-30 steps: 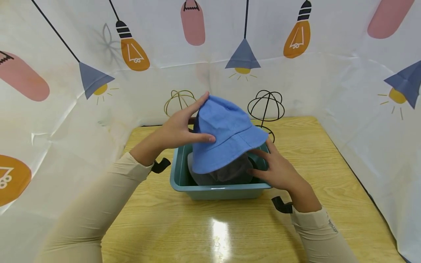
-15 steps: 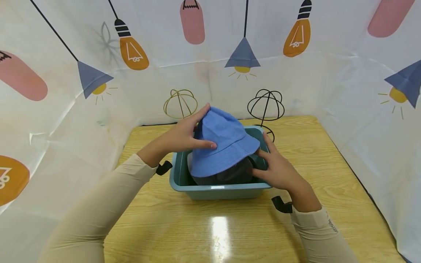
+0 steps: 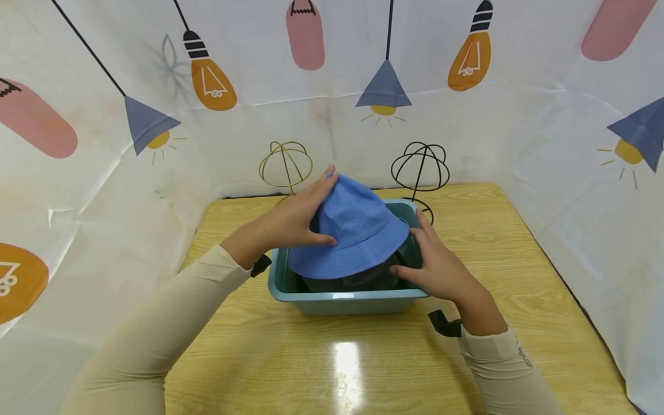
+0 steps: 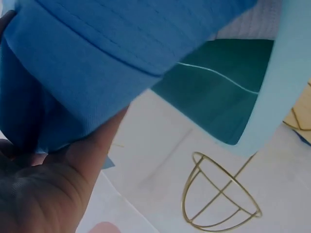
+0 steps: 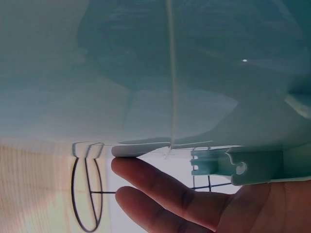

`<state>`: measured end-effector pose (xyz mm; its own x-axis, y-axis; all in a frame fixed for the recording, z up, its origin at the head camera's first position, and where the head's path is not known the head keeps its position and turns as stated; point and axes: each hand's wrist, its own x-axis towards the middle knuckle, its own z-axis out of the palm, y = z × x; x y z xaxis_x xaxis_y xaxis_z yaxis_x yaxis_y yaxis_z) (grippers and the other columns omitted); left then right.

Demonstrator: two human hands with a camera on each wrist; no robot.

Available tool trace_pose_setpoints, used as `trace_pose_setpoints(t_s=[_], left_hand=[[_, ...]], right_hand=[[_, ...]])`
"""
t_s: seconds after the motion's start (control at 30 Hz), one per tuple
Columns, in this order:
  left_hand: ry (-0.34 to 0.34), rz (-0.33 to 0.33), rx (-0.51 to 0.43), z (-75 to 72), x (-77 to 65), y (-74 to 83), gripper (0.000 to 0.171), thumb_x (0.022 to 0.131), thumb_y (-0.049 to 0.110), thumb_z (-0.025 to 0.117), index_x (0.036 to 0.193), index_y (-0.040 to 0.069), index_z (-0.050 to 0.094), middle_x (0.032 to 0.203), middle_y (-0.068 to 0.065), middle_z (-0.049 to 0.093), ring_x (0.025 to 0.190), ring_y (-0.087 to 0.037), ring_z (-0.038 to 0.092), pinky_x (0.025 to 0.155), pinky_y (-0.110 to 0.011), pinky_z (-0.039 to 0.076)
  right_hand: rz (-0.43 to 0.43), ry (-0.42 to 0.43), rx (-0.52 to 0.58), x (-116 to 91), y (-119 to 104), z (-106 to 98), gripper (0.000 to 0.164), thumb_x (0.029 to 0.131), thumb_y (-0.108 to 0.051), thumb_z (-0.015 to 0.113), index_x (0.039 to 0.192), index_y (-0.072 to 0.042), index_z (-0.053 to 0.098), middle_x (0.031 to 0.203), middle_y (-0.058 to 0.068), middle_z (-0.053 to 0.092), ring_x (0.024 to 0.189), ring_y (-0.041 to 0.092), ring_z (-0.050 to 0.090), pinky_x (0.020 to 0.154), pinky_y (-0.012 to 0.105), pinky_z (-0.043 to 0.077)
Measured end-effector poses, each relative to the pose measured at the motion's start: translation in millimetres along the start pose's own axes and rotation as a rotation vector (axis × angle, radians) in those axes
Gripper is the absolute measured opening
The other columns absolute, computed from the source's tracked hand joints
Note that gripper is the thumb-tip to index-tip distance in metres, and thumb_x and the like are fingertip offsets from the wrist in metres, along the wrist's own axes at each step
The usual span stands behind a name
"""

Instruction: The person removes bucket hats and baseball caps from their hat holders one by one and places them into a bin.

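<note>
My left hand [image 3: 298, 216] grips a blue bucket hat [image 3: 358, 222] at its crown, thumb on the near side and fingers toward the top. In the left wrist view, the hat [image 4: 92, 63] bends over that hand's palm. The hat lies tilted over a teal plastic bin [image 3: 358, 304], with a dark grey hat [image 3: 370, 279] under it inside. At the bin's right end my right hand [image 3: 441, 262] holds the rim, its thumb reaching over the inside. In the right wrist view two of its fingers [image 5: 155, 184] lie along the bin's edge.
Behind the bin stand a gold wire hat stand [image 3: 285, 164] and a black wire hat stand [image 3: 420, 167]. All of it is on a wood-grain table [image 3: 249, 346], with a white printed sheet [image 3: 332, 127] hung around its back and sides.
My left hand has brought the blue hat down into the bin, and its brim has shifted left, covering more of the grey hat. The right hand has stayed at the bin's right end.
</note>
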<state>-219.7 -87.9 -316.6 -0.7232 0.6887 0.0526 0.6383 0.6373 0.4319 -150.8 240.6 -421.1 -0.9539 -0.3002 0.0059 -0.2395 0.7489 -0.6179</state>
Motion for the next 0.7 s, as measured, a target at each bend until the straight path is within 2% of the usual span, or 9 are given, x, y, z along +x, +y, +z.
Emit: trace_pose_setpoints(t_s=[0.07, 0.17, 0.3, 0.37, 0.5, 0.7], left_hand=[[-0.013, -0.013, 0.044, 1.8, -1.2, 1.3, 0.131, 0.082, 0.045, 0.088, 0.167, 0.027, -0.011, 0.171, 0.014, -0.019, 0.159, -0.026, 0.021, 0.124, -0.046, 0.031], [-0.026, -0.012, 0.102, 4.5, -2.8, 2.2, 0.13, 0.082, 0.044, 0.088, 0.167, 0.025, -0.009, 0.172, 0.013, -0.019, 0.148, -0.033, 0.042, 0.116, -0.048, 0.042], [-0.054, 0.037, 0.159, 8.9, -5.4, 2.2, 0.129, 0.082, 0.04, 0.089, 0.168, 0.019, -0.004, 0.174, 0.006, -0.017, 0.139, -0.036, 0.053, 0.112, -0.047, 0.047], [-0.084, 0.071, 0.162, 11.1, -6.9, 3.4, 0.127, 0.082, 0.039, 0.089, 0.168, 0.019, -0.002, 0.175, 0.004, -0.016, 0.139, -0.035, 0.053, 0.112, -0.047, 0.047], [-0.154, 0.133, 0.143, 11.9, -10.4, 10.1, 0.12, 0.084, 0.043, 0.087, 0.169, 0.023, 0.005, 0.175, 0.003, -0.01, 0.144, -0.033, 0.048, 0.114, -0.048, 0.045], [-0.214, 0.176, 0.146, 4.9, -13.3, 22.4, 0.099, 0.088, 0.051, 0.081, 0.166, 0.028, 0.025, 0.176, 0.001, -0.003, 0.151, -0.032, 0.04, 0.118, -0.05, 0.041]], right_hand=[[0.01, -0.002, 0.007, -0.3, -0.3, 0.2, 0.109, 0.087, -0.066, 0.072, 0.165, -0.01, 0.021, 0.174, -0.006, -0.017, 0.155, 0.045, 0.024, 0.109, 0.069, 0.039], [0.016, -0.002, 0.017, -0.6, -1.9, 1.0, 0.121, 0.085, -0.067, 0.074, 0.168, -0.014, 0.004, 0.173, -0.005, -0.018, 0.156, 0.045, 0.02, 0.112, 0.071, 0.036], [0.024, 0.005, 0.039, 0.6, -3.8, 2.7, 0.134, 0.081, -0.068, 0.078, 0.166, -0.023, -0.016, 0.174, -0.002, -0.016, 0.158, 0.044, 0.012, 0.115, 0.071, 0.029], [0.021, 0.011, 0.047, 1.2, -4.0, 3.3, 0.137, 0.08, -0.067, 0.08, 0.164, -0.027, -0.021, 0.174, -0.001, -0.015, 0.159, 0.043, 0.01, 0.117, 0.072, 0.027], [-0.002, 0.01, 0.041, 1.5, -4.1, 3.3, 0.136, 0.078, -0.068, 0.081, 0.166, -0.026, -0.015, 0.174, -0.001, -0.015, 0.159, 0.043, 0.011, 0.116, 0.072, 0.028], [-0.025, -0.003, 0.008, 1.6, -3.3, 1.1, 0.132, 0.08, -0.069, 0.078, 0.168, -0.022, -0.008, 0.174, -0.002, -0.015, 0.158, 0.044, 0.016, 0.112, 0.072, 0.035]])
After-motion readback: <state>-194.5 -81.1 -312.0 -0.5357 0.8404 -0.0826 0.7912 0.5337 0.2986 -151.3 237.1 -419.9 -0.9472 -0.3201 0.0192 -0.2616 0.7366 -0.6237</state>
